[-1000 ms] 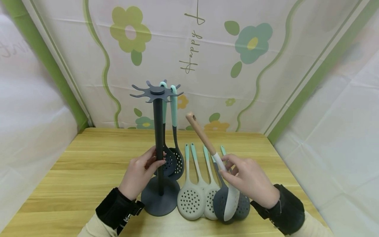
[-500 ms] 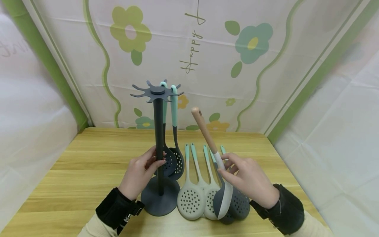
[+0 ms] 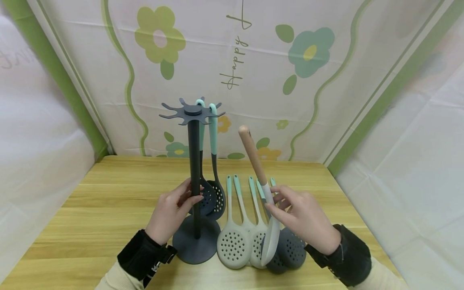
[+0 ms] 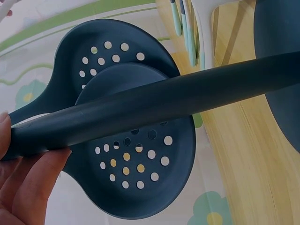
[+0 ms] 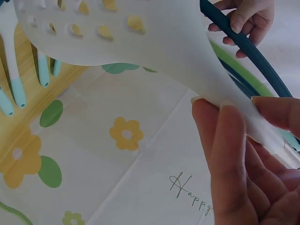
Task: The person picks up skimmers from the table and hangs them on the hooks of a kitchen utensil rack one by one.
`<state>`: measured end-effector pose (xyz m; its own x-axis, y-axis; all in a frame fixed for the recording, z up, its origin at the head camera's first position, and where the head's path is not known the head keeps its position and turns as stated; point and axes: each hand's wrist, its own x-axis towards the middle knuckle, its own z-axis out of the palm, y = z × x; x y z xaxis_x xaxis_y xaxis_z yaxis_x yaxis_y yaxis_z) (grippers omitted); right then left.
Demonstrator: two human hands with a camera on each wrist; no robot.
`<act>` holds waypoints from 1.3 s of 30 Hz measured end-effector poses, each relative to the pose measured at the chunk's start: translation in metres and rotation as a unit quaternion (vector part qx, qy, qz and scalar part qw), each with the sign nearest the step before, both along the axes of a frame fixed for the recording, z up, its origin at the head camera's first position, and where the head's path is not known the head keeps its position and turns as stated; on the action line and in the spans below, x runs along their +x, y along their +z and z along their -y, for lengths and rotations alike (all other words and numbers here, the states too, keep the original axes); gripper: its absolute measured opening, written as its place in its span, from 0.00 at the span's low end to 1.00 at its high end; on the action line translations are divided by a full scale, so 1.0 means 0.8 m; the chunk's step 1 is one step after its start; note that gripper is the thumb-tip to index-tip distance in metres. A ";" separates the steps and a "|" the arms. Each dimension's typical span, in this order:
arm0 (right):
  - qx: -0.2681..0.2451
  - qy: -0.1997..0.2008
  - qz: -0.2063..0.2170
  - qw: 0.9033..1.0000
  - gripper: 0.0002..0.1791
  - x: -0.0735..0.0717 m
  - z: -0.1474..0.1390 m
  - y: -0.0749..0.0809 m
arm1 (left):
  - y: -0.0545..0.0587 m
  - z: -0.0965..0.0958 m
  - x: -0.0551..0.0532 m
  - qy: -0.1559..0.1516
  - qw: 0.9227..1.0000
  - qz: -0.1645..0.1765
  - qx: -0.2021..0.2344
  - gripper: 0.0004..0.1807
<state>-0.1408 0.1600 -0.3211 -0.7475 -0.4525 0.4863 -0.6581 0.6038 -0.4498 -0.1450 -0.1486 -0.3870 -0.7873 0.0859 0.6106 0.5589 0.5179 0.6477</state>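
My left hand [image 3: 167, 213] grips the pole of a dark utensil stand [image 3: 194, 157], which has a round base and a top ring of hooks. Two dark skimmers [image 4: 136, 183] with mint handles hang from its far side. In my right hand [image 3: 304, 217], a white skimmer [image 3: 271, 241] with a wooden handle is pinched at its white neck. Its handle points up and away, and its head hangs above the utensils on the table. The right wrist view shows holes in the skimmer's white head [image 5: 173, 47], which is partly cut off.
Right of the stand's base lie several pale grey skimmers [image 3: 233, 246] with mint handles, partly overlapping. Dark skimmers [image 3: 293, 249] lie beside them, partly covered by the held one. Behind the wooden table [image 3: 119, 193] hangs a flowered curtain [image 3: 253, 100].
My right hand has turned the white skimmer more upright: its handle end moved right and up, its head swung left and now looks narrower. The left hand and stand stay put.
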 end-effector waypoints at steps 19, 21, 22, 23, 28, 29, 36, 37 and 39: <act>-0.026 0.015 0.006 1.000 0.14 0.001 0.004 0.002 | 0.001 -0.001 0.000 0.003 1.000 0.001 0.003 0.21; -0.029 0.021 0.002 0.999 0.14 0.001 0.005 0.002 | 0.001 -0.001 0.001 0.004 1.000 0.001 0.004 0.21; -0.030 0.023 0.001 0.999 0.14 0.000 0.005 0.002 | 0.001 -0.001 0.001 0.004 1.000 0.001 0.004 0.21; -0.032 0.025 0.000 0.999 0.14 0.000 0.005 0.003 | 0.001 -0.001 0.000 0.005 1.000 0.000 0.004 0.21; -0.032 0.028 0.005 0.999 0.15 0.001 0.006 0.006 | 0.000 0.000 0.000 0.007 1.000 -0.007 0.004 0.21; -0.032 0.027 0.006 0.999 0.15 0.001 0.006 0.006 | 0.000 0.000 0.000 0.007 1.000 -0.008 0.004 0.21; -0.035 0.027 0.012 0.999 0.15 0.002 0.009 0.010 | -0.001 0.000 0.000 0.008 1.000 -0.014 -0.001 0.21; -0.036 0.029 0.012 0.999 0.16 0.002 0.010 0.010 | -0.001 -0.001 0.000 0.008 1.000 -0.014 -0.001 0.21; -0.037 0.031 0.012 0.999 0.16 0.002 0.011 0.011 | 0.000 -0.001 0.000 0.007 1.000 -0.013 -0.001 0.21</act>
